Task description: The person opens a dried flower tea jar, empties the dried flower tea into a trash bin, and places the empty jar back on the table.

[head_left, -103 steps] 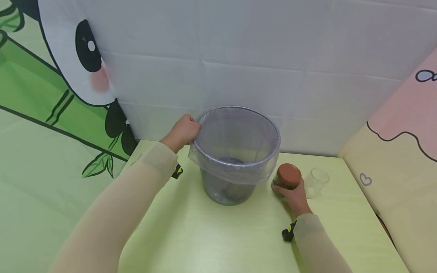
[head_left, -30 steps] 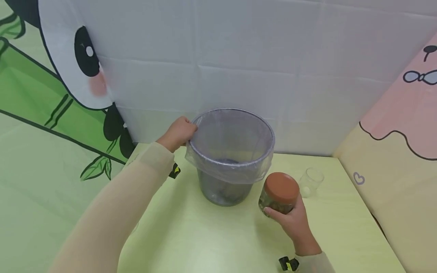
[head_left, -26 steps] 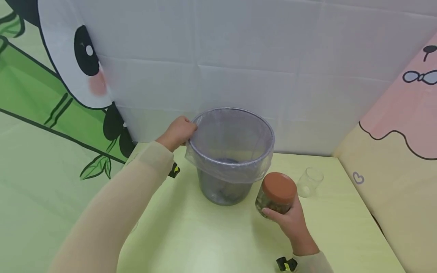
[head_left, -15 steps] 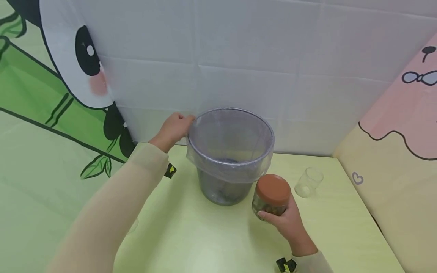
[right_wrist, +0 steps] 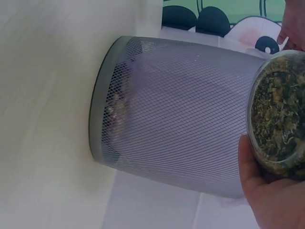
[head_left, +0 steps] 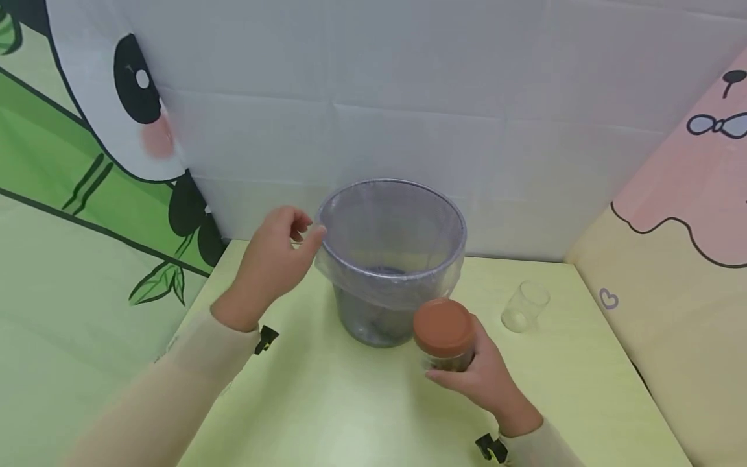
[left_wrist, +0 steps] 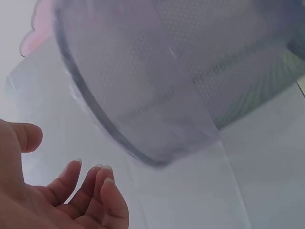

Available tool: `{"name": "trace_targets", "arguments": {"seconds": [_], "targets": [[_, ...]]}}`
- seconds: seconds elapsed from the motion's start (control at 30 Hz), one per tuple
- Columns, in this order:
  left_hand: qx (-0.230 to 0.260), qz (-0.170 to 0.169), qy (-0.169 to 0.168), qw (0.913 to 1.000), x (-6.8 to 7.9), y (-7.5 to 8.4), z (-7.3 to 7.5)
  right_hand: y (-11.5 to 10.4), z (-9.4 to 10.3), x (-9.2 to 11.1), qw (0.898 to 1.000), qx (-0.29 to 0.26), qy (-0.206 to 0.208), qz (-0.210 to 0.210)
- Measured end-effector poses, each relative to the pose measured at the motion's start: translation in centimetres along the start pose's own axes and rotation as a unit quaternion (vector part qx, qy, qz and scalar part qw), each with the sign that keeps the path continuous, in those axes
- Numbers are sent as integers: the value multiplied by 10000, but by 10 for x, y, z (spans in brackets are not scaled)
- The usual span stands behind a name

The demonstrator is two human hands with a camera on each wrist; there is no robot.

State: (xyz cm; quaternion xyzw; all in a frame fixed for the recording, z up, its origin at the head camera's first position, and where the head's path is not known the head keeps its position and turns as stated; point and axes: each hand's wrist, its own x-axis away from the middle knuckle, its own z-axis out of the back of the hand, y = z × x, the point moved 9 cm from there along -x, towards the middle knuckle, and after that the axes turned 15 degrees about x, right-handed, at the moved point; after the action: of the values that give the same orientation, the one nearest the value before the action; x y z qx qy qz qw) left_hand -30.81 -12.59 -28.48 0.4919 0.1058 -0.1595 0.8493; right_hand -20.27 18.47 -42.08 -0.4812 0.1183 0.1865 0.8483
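Note:
A grey mesh wastebasket (head_left: pixel 373 321) stands on the table, a clear plastic liner (head_left: pixel 356 275) folded over its rim. My right hand (head_left: pixel 487 379) grips a glass jar with an orange-brown lid (head_left: pixel 445 327) in front of the basket. Through the jar's base (right_wrist: pixel 279 114), the right wrist view shows dried greenish-brown plant bits. My left hand (head_left: pixel 271 263) is beside the basket's left rim, fingers loosely bent. In the left wrist view that hand (left_wrist: pixel 71 205) holds nothing, apart from the rim (left_wrist: pixel 95 112).
An uncovered clear glass (head_left: pixel 525 306) stands on the pale table (head_left: pixel 350 415), right of the basket. A white sheet (head_left: pixel 408 130) hangs right behind the basket, and cartoon-printed cloth (head_left: pixel 671 194) closes off both sides. Pale debris (right_wrist: pixel 116 110) shows inside the basket's bottom.
My right hand has lifted the jar from beside the glass and brought it left, in front of the basket. My left hand has let go of the lined rim and drawn back.

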Motion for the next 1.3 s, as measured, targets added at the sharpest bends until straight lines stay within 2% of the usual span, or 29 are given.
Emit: {"name": "trace_targets", "arguments": {"seconds": [0.1, 0.2, 0.3, 0.4, 0.63, 0.77, 0.9, 1.07, 1.2, 1.27, 1.3], "targets": [[143, -535, -227, 9982, 20, 17, -12, -8, -4, -4, 9995, 153, -266, 87], [192, -1417, -488, 9885, 38, 38, -26, -17, -11, -7, 9981, 196, -546, 198], [87, -2388, -785, 9679, 57, 58, -42, -25, -18, -10, 9963, 122, -787, 324], [-74, -3050, -1058, 9464, 74, 71, -58, -32, -27, -11, 9937, 23, -981, 536], [-367, -3680, -1755, 9124, 106, 75, -96, -43, -45, -7, 9866, -13, -1353, 916], [-384, -4119, -1969, 8889, 122, 75, -112, -51, -51, -5, 9823, -41, -1523, 1092], [-324, -4735, -1929, 8588, 136, 77, -120, -60, -55, -4, 9774, -56, -1722, 1223], [-468, -5338, -1698, 8270, 146, 78, -123, -68, -60, -2, 9707, -19, -1986, 1356], [-608, -5810, -1676, 7941, 155, 77, -127, -71, -68, 2, 9650, 26, -2174, 1468], [-596, -5995, -1657, 7808, 158, 77, -127, -71, -72, 3, 9644, 1, -2200, 1467], [-581, -6050, -1626, 7773, 160, 77, -127, -71, -73, 3, 9647, -5, -2178, 1482]]}}
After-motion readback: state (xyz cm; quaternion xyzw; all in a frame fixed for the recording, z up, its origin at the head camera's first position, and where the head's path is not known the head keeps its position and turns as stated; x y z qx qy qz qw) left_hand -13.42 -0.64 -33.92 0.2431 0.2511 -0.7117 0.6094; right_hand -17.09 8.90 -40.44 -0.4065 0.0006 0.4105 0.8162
